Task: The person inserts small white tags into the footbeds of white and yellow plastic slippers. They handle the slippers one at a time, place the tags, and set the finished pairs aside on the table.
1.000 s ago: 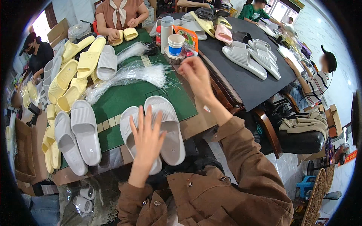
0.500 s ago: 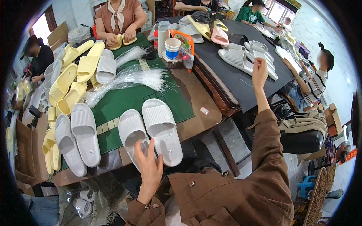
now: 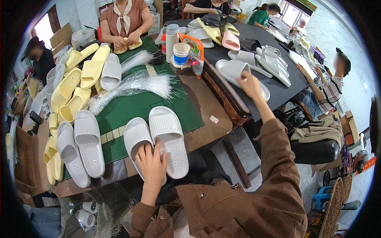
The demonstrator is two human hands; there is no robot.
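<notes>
A pair of pale grey ribbed slide slippers (image 3: 164,121) lies at the front edge of the green mat. My left hand (image 3: 152,162) is open over the left slipper of this pair, its spread fingers at the insole and close to the strap. Over the dark table on the right, my right hand (image 3: 251,85) is closed on a pale grey slide slipper (image 3: 231,69), gripping it by its near side edge. Other grey slippers (image 3: 274,67) lie just beyond it. Left of my left hand rests another grey pair (image 3: 88,129).
Yellow slippers (image 3: 95,69) pile up at the left. Clear plastic strands (image 3: 135,88) cross the green mat (image 3: 182,113). A paper cup (image 3: 181,53) and a grey bottle (image 3: 172,37) stand at the mat's far right. Other people sit around the tables; one (image 3: 126,20) handles yellow slippers opposite me.
My right hand has come left and toward me, drawing a grey slipper away from the others on the dark table. The left hand has moved slightly forward onto the left slipper.
</notes>
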